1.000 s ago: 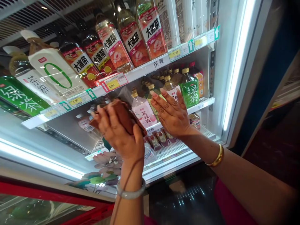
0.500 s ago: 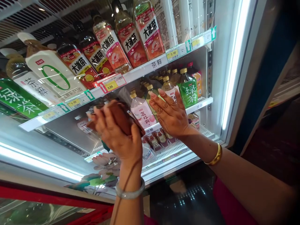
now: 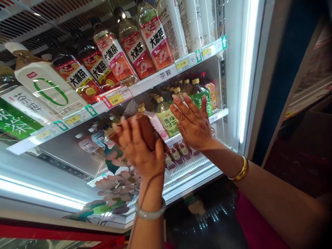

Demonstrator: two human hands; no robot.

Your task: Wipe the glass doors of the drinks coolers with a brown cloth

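Observation:
My left hand [image 3: 141, 152] lies over a folded brown cloth [image 3: 149, 131], pressing it toward the front of a lit drinks cooler. The hand and cloth are slightly blurred. My right hand [image 3: 193, 122] is spread with the palm forward, fingers outstretched, and seems to rest flat against the glass. Behind it stand a green tea bottle [image 3: 201, 98] and a yellow-green bottle [image 3: 167, 117] on the middle shelf. A lotus flower picture [image 3: 116, 186] shows below my left hand, seemingly on the glass.
Large tea bottles [image 3: 116, 58] line the upper shelf, whose front edge [image 3: 145, 83] carries price tags. Small dark bottles [image 3: 178, 152] sit lower down. A light strip [image 3: 249, 69] runs up the right frame. A red edge [image 3: 52, 238] crosses the lower left.
The view has shifted, so the shelves and bottles sit farther left. My left hand with the cloth has moved right across the cooler front. My right hand has also moved slightly right, still spread.

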